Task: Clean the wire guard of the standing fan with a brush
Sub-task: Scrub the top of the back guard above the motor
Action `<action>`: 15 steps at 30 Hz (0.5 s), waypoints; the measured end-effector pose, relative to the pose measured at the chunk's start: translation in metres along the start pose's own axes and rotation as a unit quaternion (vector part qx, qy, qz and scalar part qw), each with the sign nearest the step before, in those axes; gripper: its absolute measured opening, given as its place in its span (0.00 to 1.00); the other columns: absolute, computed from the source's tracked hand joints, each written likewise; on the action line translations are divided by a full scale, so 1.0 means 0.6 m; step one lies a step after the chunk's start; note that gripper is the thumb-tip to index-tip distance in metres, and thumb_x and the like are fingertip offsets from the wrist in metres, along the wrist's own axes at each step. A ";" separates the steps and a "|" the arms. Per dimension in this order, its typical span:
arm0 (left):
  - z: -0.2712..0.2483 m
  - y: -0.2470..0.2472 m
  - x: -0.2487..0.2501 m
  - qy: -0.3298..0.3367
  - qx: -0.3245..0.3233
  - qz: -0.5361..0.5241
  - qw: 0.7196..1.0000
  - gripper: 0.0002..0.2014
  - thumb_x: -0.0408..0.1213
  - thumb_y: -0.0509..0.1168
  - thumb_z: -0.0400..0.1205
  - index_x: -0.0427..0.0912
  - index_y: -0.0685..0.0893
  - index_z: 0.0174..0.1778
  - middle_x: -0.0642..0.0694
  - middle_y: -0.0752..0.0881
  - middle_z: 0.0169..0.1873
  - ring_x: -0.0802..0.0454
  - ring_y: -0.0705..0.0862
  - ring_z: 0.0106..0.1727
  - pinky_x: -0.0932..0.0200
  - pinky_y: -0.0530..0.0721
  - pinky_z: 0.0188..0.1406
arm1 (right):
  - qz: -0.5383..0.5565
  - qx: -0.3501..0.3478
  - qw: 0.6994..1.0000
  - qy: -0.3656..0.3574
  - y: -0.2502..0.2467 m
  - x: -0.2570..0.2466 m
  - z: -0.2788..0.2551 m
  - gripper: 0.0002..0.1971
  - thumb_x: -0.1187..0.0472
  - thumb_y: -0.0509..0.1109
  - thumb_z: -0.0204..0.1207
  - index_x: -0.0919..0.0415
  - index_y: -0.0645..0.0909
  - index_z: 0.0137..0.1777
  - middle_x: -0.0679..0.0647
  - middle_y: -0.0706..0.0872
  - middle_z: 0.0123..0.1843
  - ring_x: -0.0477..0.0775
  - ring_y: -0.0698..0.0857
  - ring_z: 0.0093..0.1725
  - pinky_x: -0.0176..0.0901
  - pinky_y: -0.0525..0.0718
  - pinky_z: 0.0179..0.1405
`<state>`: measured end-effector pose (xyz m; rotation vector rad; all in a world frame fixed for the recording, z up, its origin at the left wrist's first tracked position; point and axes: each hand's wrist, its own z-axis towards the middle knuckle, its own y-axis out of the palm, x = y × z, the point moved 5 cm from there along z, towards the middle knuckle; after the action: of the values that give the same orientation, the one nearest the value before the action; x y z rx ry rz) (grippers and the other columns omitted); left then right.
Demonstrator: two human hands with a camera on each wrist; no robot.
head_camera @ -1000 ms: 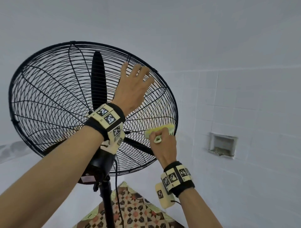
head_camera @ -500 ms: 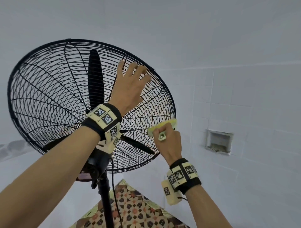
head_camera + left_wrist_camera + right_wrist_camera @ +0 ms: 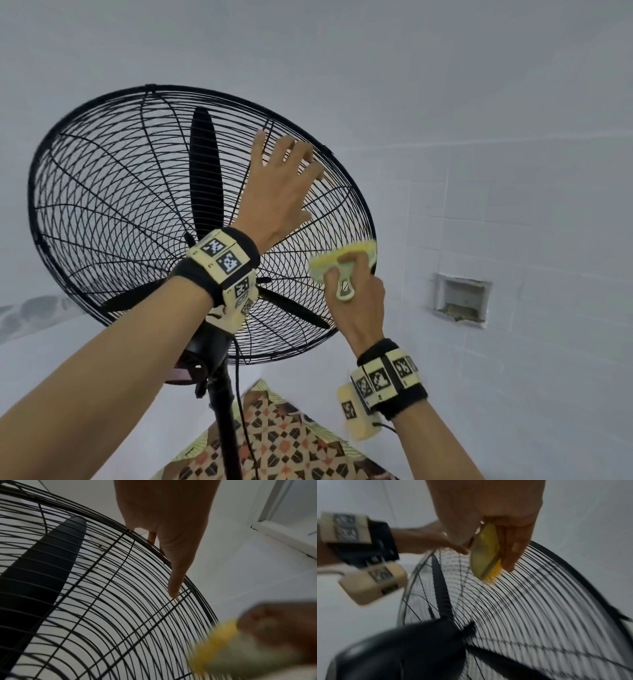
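Both hands worked the wire guard [image 3: 113,192]: the left hand [image 3: 274,192] stayed spread flat against it, while the right hand [image 3: 356,294], gripping the yellow brush [image 3: 337,260], had swept outward to the right rim, suggesting continued scrubbing.

Right of the right hand [image 3: 356,301], a small recessed niche [image 3: 460,298] is set into the white tiled wall [image 3: 513,222], its lower edge crumbled and dirty. Below both hands, a patterned mat [image 3: 284,442] with brown, orange and cream geometric shapes lies on the floor, its corner pointing up toward the wrists. Above the hands spreads a plain pale ceiling [image 3: 342,51]. In the left wrist view, a white frame [image 3: 283,520] stands to the right of the left hand [image 3: 168,520].
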<state>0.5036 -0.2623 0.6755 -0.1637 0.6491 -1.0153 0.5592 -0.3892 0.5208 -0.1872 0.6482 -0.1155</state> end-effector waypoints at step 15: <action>-0.002 -0.007 -0.008 -0.011 -0.007 -0.033 0.999 0.32 0.52 0.85 0.67 0.50 0.82 0.65 0.41 0.76 0.70 0.34 0.69 0.79 0.22 0.52 0.86 | 0.106 0.009 0.994 0.017 -0.051 -0.009 0.033 0.18 0.64 0.69 0.80 0.50 0.72 0.66 0.43 0.84 0.41 0.42 0.82 0.31 0.35 0.77 0.26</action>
<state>0.4979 -0.2606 0.6783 -0.2088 0.6344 -1.0719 0.5657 -0.4156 0.5459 -0.0975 0.6963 0.0804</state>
